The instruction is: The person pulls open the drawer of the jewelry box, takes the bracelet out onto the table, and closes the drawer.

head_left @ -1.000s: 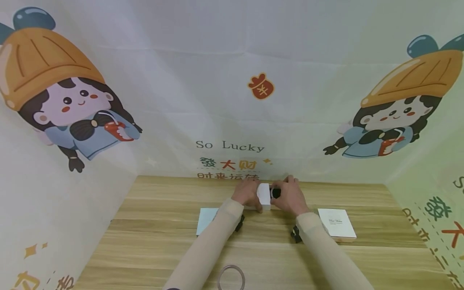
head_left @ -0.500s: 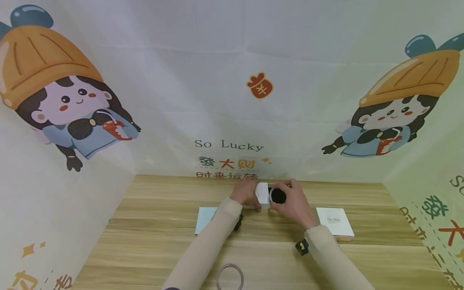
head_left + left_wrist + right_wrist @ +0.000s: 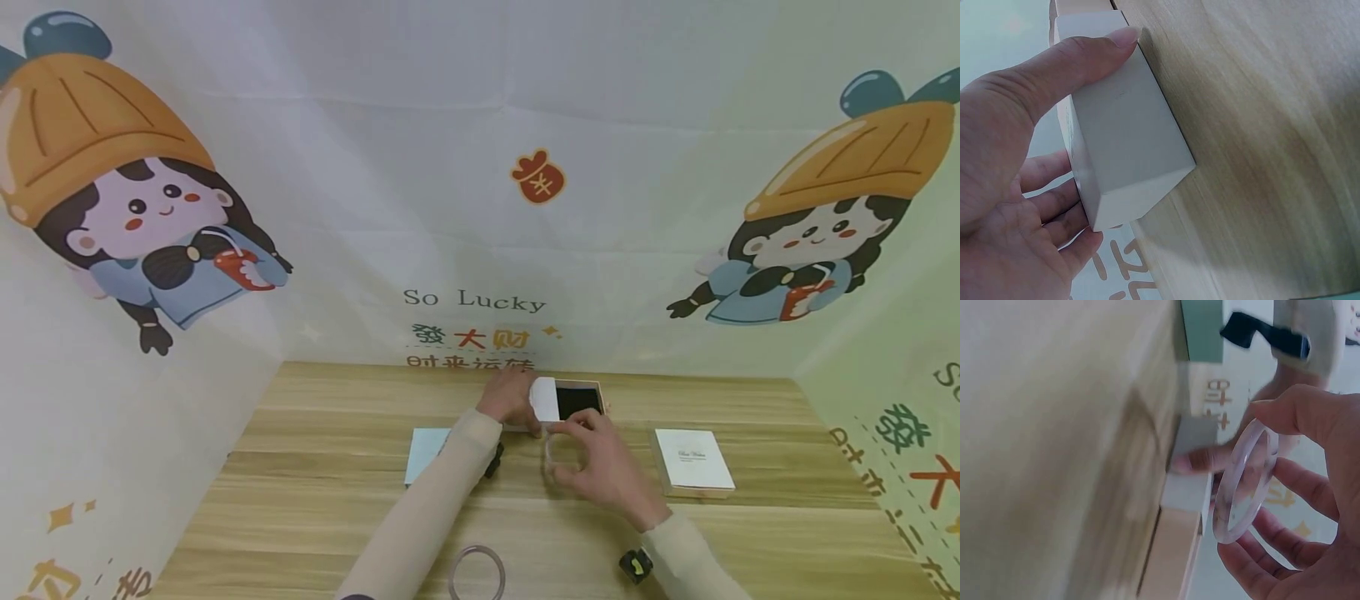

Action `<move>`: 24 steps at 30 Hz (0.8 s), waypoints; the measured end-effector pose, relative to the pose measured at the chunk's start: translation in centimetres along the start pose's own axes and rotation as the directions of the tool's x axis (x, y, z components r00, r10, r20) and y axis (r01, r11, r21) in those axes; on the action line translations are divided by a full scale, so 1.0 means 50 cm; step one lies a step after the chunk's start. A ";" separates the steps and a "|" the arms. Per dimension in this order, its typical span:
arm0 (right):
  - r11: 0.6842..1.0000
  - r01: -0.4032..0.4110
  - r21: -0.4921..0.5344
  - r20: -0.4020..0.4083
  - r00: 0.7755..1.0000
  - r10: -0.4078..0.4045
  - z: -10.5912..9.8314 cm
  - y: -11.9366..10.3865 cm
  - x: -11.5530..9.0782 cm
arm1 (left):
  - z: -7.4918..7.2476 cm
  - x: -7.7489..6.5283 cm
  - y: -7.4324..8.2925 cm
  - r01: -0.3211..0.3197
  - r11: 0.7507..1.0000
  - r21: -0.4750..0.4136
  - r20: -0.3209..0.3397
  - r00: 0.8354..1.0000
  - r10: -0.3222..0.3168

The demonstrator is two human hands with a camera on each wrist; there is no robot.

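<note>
My left hand (image 3: 507, 397) grips a white sleeve box (image 3: 545, 402) at the back of the table, its thumb laid along the near side in the left wrist view. From the box's right end a pinkish drawer (image 3: 1172, 553) sticks out, showing a black lining (image 3: 577, 400). Just in front of it, my right hand (image 3: 606, 467) holds a pale translucent bangle (image 3: 1235, 472) between thumb and fingers, tilted on edge above the wood. Another bangle (image 3: 477, 548), faintly purple, lies near the front of the table.
To the left, a light blue box (image 3: 424, 454) is partly covered by my left sleeve. A white box with small print (image 3: 696, 460) lies on the right. A printed cloth wall (image 3: 480, 208) rises behind the wooden tabletop (image 3: 337, 483).
My right hand has come away from the open drawer toward me, carrying the bangle, and the black lining now shows uncovered. The left hand has stayed on the box.
</note>
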State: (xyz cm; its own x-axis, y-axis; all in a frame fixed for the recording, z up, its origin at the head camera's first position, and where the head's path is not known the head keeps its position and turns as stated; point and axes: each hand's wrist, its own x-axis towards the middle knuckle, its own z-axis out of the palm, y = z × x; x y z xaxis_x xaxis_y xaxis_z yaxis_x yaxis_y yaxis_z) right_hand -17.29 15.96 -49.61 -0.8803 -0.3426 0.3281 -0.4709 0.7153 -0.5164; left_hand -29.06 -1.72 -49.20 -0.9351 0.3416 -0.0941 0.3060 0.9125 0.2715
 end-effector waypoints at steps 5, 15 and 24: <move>0.998 0.069 -0.006 0.045 0.997 -0.068 0.013 -0.010 -0.033 | -0.002 -0.001 0.001 0.000 1.000 0.008 -0.014 1.000 0.000; 0.981 0.190 -0.028 0.077 0.979 -0.187 0.029 -0.047 -0.094 | 0.002 0.000 -0.001 0.012 1.000 0.003 0.008 1.000 -0.013; 0.989 0.108 0.106 0.291 0.947 -0.134 0.032 -0.061 -0.145 | 0.001 -0.002 -0.001 0.001 1.000 0.008 0.002 1.000 -0.001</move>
State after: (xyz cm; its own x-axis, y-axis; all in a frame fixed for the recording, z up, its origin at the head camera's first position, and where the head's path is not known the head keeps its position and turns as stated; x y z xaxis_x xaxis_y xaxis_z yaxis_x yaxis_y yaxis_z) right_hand -9.55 15.29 -51.68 -0.7875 -0.5977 0.1503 -0.5663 0.6054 -0.5592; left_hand -29.00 -1.80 -49.25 -0.9351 0.3410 -0.0961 0.3065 0.9146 0.2637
